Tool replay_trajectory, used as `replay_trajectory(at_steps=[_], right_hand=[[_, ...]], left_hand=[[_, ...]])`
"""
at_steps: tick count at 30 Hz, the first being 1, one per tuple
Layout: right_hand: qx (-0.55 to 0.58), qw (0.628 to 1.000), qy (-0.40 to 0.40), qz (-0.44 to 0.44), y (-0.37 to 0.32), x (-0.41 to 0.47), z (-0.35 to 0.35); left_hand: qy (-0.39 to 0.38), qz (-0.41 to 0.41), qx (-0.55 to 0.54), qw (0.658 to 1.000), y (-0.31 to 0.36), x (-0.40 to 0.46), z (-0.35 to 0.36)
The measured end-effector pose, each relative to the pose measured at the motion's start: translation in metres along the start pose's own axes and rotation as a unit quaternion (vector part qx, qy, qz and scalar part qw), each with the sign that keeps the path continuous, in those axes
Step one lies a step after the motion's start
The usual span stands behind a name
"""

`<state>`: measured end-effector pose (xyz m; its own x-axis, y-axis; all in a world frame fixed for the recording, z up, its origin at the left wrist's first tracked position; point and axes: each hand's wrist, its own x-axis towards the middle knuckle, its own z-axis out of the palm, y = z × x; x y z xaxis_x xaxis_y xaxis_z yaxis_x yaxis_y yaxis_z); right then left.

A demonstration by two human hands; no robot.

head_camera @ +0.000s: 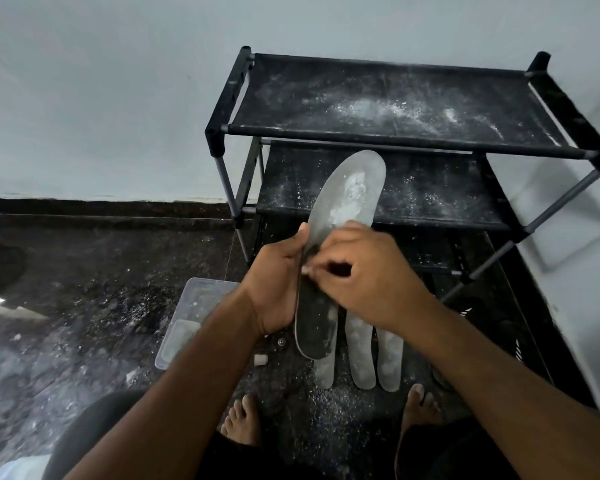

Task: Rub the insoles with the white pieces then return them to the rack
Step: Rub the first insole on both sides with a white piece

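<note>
My left hand (pixel 278 282) grips the left edge of a long grey insole (pixel 350 188), held upright in front of the black rack (pixel 395 136). White powder marks its upper half. My right hand (pixel 368 275) is pressed against the insole's middle with its fingers pinched on a small white piece (pixel 305 270), of which only a tip shows. Three more powder-dusted insoles (pixel 361 355) lie side by side on the floor below. Another white piece (pixel 260 360) lies on the floor by the clear tub.
A clear plastic tub (pixel 187 317) with white pieces sits on the dark floor at my left. The rack's fabric shelves are dusted white. My bare feet (pixel 243 424) stand just before the floor insoles. A pale wall rises behind.
</note>
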<state>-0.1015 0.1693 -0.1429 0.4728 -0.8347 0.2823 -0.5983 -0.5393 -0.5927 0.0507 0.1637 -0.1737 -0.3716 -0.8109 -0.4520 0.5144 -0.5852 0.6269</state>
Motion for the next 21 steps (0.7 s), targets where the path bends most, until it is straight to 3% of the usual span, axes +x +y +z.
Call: replay_trajectory(at_steps=[3,8,12,15,18,21], right_hand=[[-0.067,0.994,0.085,0.014,0.006,0.005,-0.003],[0.027,0.997,-0.066,0.001,-0.01,-0.003,0.006],[-0.057,0.997,0.047,0.015,0.003,0.001,-0.005],[-0.098,0.995,-0.003,0.013,-0.001,0.001,0.003],[0.003,0.998,-0.069,0.003,-0.011,-0.005,0.007],[-0.021,1.0,0.012,0.017,-0.001,-0.002,-0.006]], left_hand=[[-0.02,-0.006,-0.015,1.0,0.0,0.001,0.002],[-0.009,0.008,-0.011,1.0,-0.001,0.002,-0.003],[-0.024,0.0,-0.022,0.999,0.001,0.0,-0.003],[-0.024,-0.004,-0.024,0.999,0.0,0.003,-0.003],[-0.014,-0.002,-0.011,1.0,-0.001,0.002,-0.004],[-0.021,-0.004,-0.013,1.0,0.001,0.0,-0.003]])
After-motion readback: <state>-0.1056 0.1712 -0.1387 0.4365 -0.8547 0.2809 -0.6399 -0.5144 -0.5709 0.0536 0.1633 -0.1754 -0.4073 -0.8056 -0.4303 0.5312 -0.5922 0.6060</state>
